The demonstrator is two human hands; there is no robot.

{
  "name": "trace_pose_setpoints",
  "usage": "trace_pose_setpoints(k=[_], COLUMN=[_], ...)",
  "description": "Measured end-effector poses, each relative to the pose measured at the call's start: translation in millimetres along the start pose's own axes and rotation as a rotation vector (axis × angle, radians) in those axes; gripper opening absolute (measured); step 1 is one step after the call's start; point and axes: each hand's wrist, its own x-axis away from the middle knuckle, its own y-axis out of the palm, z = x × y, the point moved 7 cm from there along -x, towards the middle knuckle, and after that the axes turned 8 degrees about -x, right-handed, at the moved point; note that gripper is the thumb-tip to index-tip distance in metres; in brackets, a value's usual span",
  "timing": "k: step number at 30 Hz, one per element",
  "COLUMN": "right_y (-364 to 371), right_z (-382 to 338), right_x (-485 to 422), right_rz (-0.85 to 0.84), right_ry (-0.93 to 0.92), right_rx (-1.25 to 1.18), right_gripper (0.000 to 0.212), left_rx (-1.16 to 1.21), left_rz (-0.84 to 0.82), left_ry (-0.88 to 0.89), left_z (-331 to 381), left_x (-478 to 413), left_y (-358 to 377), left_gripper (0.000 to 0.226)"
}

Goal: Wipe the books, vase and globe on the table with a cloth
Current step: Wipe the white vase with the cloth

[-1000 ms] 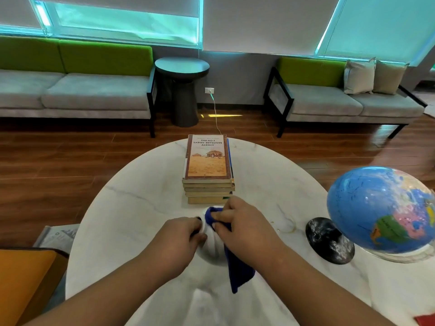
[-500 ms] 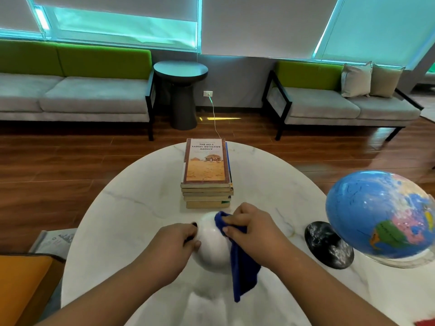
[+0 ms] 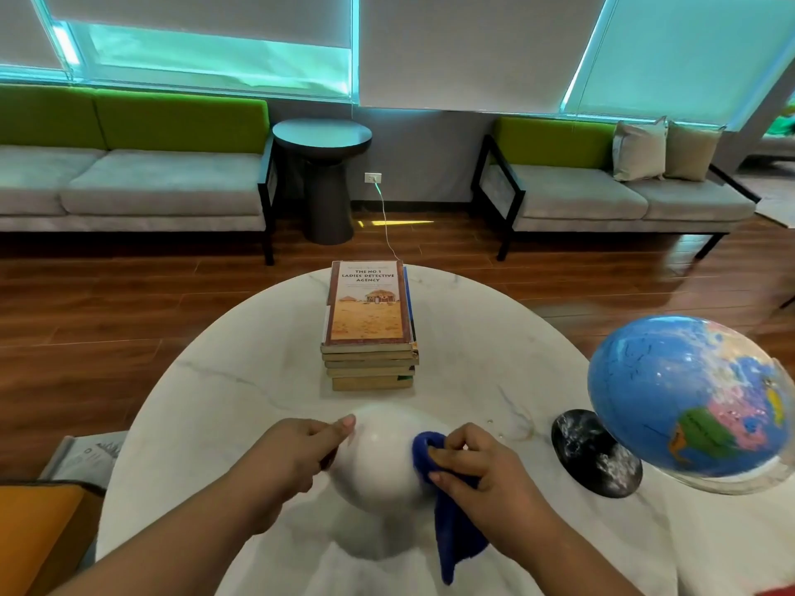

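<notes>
A round white vase (image 3: 378, 458) stands near the front of the white marble table (image 3: 223, 380). My left hand (image 3: 292, 455) grips the vase's left side and neck. My right hand (image 3: 477, 471) holds a blue cloth (image 3: 451, 518) and presses it against the vase's right side; the cloth's loose end hangs down over the table. A stack of several books (image 3: 370, 329) lies behind the vase, an orange-covered one on top. A blue globe (image 3: 688, 402) on a dark round base (image 3: 596, 451) stands at the right.
Grey and green sofas (image 3: 142, 174) line the far wall, with a dark round side table (image 3: 322, 178) between them. A white cable (image 3: 387, 225) runs from the wall socket towards the table. An orange seat (image 3: 34, 535) and a paper lie at the lower left.
My right hand has moved the cloth from the vase's top down to its right side. The left hand has shifted on the neck, and more of the vase's body shows.
</notes>
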Motion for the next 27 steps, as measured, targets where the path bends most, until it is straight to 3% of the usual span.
trace_pose_setpoints(k=[3, 9, 13, 17, 22, 27], right_y=[-12.1, -27.5, -17.5, -7.0, -10.4, 1.6], right_z=[32.7, 89.8, 101.7, 91.7, 86.7, 53.9], right_x=[5.4, 19.5, 23.9, 21.3, 18.2, 5.1], right_rz=[0.105, 0.246, 0.313, 0.321, 0.347, 0.270], right_ry=[0.139, 0.423, 0.550, 0.538, 0.546, 0.408], right_rx=[-0.062, -0.167, -0.522, -0.715, -0.586, -0.604], right_gripper=[0.015, 0.013, 0.016, 0.017, 0.014, 0.009], left_rx=[0.076, 0.141, 0.041, -0.003, -0.023, -0.084], left_rz=[0.041, 0.058, 0.063, 0.087, 0.096, 0.109], left_ry=[-0.052, 0.041, 0.138, 0.160, 0.171, 0.214], left_z=[-4.7, 1.7, 4.9, 1.2, -3.3, -1.3], left_x=[-2.1, 1.2, -2.5, -4.7, -4.7, -4.0], left_y=[0.6, 2.6, 0.7, -2.5, -3.1, -0.5], left_gripper=[0.038, 0.036, 0.034, 0.041, 0.042, 0.043])
